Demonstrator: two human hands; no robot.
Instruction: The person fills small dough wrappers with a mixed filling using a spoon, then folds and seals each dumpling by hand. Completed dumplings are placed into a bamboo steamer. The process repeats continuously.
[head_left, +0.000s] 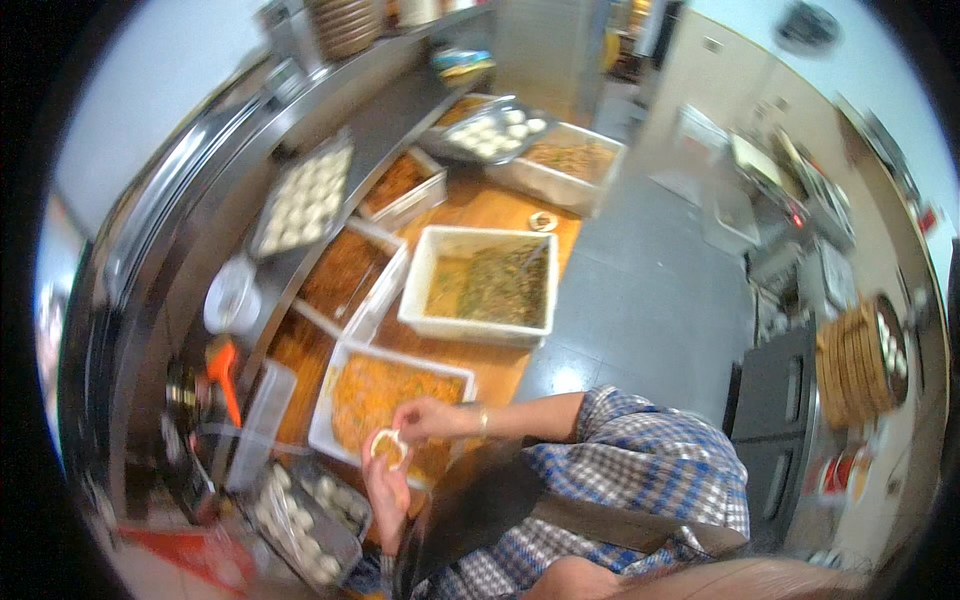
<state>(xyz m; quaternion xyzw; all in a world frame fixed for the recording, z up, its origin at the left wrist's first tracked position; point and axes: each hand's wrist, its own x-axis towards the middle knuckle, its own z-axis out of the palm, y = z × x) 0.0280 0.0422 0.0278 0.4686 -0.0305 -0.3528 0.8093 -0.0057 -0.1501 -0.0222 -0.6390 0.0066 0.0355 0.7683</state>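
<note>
My left hand (388, 480) cups a round dough wrapper (390, 444) with orange-yellow filling in its middle. The thumb and fingers of my right hand (427, 418) pinch the wrapper's edge. Both hands are over the near side of a white plastic tub (319, 420) of orange, chopped filling (390, 386). Beyond it stands a deeper white tub (480, 335) holding yellow filling on one side and dark green filling on the other, with a utensil handle leaning in it. A small filled dough round (543, 221) lies on the wooden tabletop (480, 199).
More tubs of reddish-brown filling (341, 274) line the back of the table. Trays of white buns sit on the metal shelf (304, 199), across the far tubs (499, 131) and at lower left (300, 525). An orange-handled tool (223, 371) and white bowl (232, 296) are at left; bamboo steamers (851, 364) stand right.
</note>
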